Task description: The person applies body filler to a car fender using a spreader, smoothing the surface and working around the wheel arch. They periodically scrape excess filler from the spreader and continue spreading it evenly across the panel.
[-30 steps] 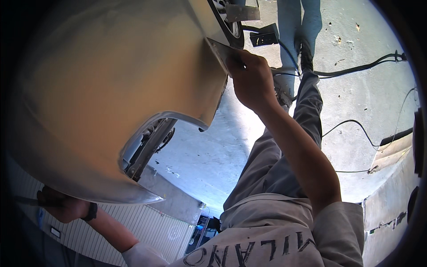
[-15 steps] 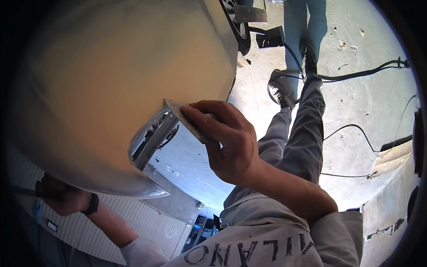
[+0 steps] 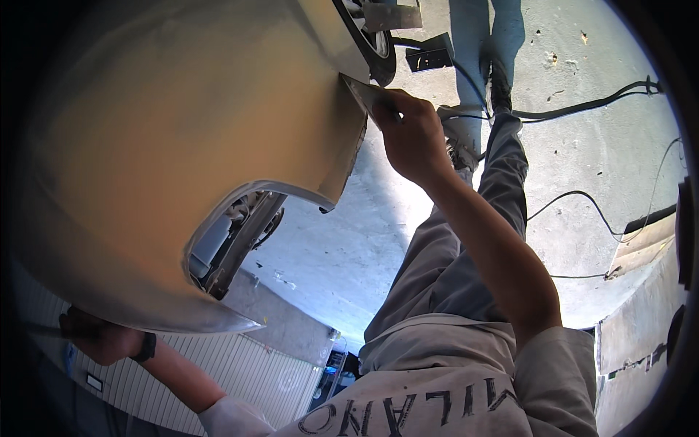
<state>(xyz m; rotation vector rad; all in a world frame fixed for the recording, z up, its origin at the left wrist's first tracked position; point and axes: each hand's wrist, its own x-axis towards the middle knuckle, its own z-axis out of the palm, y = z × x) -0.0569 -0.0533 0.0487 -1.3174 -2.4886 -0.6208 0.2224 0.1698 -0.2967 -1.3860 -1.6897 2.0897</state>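
Observation:
A large car body panel [image 3: 167, 138], tan with greyish blended patches, fills the left half of the view. My right hand [image 3: 416, 138] pinches a flat, thin-edged spreader [image 3: 362, 100]. The spreader's pointed corner meets the panel's upper right part, near the wheel. Below it, the panel has a curved cutout [image 3: 231, 237] with metal parts behind. At the lower left, my left hand [image 3: 102, 336], with a black band at the wrist, is closed beside the panel's lower edge. Something dark sticks out to its left; shadow hides what it is.
A wheel [image 3: 378, 44] shows past the panel's top right edge. Black cables [image 3: 582, 111] run across the concrete floor [image 3: 561, 160] around my feet, near a dark box [image 3: 429, 60]. A ribbed pale shutter [image 3: 218, 364] stands at the lower left.
My right hand has moved up and right with the spreader, from the cutout's edge to the panel's upper right part. The left hand stays almost in place.

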